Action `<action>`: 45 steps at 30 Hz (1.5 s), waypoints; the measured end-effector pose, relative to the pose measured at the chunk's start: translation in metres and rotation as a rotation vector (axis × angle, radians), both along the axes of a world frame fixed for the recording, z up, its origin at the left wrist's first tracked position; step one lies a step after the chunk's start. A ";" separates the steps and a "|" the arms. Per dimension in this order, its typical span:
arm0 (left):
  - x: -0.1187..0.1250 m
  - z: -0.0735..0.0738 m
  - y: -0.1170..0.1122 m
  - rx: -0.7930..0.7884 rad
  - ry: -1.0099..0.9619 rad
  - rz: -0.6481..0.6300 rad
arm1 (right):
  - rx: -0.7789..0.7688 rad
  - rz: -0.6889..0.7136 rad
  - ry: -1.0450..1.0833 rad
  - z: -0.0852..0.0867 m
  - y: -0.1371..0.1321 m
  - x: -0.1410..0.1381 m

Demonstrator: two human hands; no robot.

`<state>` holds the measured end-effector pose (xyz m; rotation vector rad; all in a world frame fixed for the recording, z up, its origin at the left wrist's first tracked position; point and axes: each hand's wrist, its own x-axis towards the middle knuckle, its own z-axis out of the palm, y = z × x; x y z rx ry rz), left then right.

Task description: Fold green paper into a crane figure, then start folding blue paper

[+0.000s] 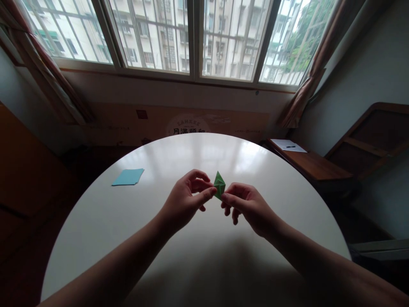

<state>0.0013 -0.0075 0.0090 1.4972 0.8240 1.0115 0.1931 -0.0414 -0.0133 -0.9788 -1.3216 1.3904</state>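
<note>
A small piece of folded green paper (pixel 219 184), diamond-shaped with crease lines across its face, is held up above the white round table. My left hand (pixel 188 196) pinches its left edge between thumb and fingers. At its lower right edge, the thumb and index finger of my right hand (pixel 244 200) are closed on the paper too. The other fingers of both hands curl loosely below. The fingertips cover parts of the paper's edges.
A stack of light blue paper squares (pixel 128 177) lies on the left of the white table (pixel 204 149). To the right, a wooden chair seat (pixel 313 164) carries a white sheet (pixel 288 145) with a pen. Barred windows and tied curtains stand beyond.
</note>
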 end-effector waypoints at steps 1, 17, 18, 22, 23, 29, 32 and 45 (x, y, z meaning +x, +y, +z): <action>0.000 0.000 -0.001 0.009 0.015 -0.008 | -0.004 0.011 -0.020 0.000 -0.001 -0.001; -0.003 -0.008 0.006 -0.143 0.228 -0.241 | -0.035 0.205 -0.231 0.006 0.011 0.019; -0.003 -0.008 0.005 -0.138 0.224 -0.238 | -0.059 0.208 -0.201 0.006 0.010 0.017; -0.002 -0.005 0.005 -0.106 0.219 -0.147 | -0.094 0.085 -0.059 0.003 0.010 0.012; -0.002 -0.005 0.004 -0.097 0.223 -0.113 | -0.089 0.044 -0.028 0.002 0.010 0.012; 0.002 -0.001 -0.002 -0.054 0.209 -0.010 | -0.026 -0.053 0.058 -0.003 0.006 0.008; 0.004 -0.001 -0.006 -0.052 0.125 0.026 | 0.007 -0.083 0.082 -0.003 0.003 0.002; 0.008 -0.002 -0.011 0.075 0.121 0.018 | -0.022 -0.078 0.162 -0.001 0.001 -0.002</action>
